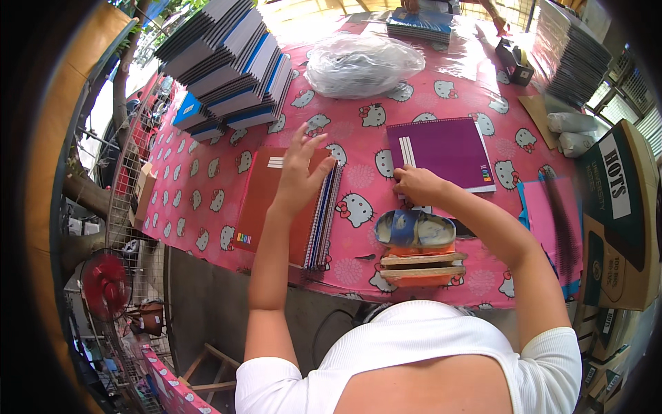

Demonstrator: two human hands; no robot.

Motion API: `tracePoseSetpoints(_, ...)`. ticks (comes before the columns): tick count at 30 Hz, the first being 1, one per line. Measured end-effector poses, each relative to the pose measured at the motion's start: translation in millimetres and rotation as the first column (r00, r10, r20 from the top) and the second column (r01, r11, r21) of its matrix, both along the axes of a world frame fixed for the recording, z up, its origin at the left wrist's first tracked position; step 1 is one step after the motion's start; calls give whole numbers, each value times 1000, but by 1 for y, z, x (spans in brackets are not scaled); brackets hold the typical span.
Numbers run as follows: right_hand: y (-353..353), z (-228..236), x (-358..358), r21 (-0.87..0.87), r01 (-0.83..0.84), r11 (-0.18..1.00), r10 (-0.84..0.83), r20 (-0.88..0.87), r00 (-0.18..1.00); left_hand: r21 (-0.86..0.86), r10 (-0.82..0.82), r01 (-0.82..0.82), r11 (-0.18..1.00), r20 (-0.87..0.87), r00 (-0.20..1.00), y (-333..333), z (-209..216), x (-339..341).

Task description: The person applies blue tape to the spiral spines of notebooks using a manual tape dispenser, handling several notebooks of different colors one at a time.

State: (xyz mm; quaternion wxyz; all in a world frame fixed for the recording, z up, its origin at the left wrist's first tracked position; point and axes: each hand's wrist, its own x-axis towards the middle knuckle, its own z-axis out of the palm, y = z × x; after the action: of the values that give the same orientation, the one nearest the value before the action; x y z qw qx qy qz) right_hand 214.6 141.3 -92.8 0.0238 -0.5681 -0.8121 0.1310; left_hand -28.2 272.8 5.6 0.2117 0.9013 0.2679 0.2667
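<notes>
My left hand (301,168) rests with spread fingers on top of a stack of spiral notebooks with an orange cover (265,200), on the pink patterned tablecloth (200,179). My right hand (414,185) pinches the near left corner of a purple spiral notebook (445,148) that lies flat on the table. A roll of tape (415,229) sits on a small wooden and orange block (422,265) just in front of my right hand.
A tall fanned pile of grey and blue notebooks (231,58) stands at the back left. A clear plastic bag (362,63) lies at the back middle. Another notebook stack (572,55) and a cardboard box (617,214) are on the right. Pink sheets (545,221) lie by the box.
</notes>
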Motion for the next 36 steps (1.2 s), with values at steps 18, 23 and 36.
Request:
tracePoseSetpoints(18, 0, -14, 0, 163, -114, 980, 119, -20, 993, -993, 472, 83, -87, 33, 881, -75, -126, 67)
tracePoseSetpoints(23, -1, -30, 11, 225, -115, 968, 119, -6, 993, -989, 462, 28, -143, -42, 886, -69, -116, 85)
tracePoseSetpoints(36, -11, -19, 31, 268, 181, 946, 30, -630, 776, -988, 365, -30, -153, -85, 927, -59, -129, 112)
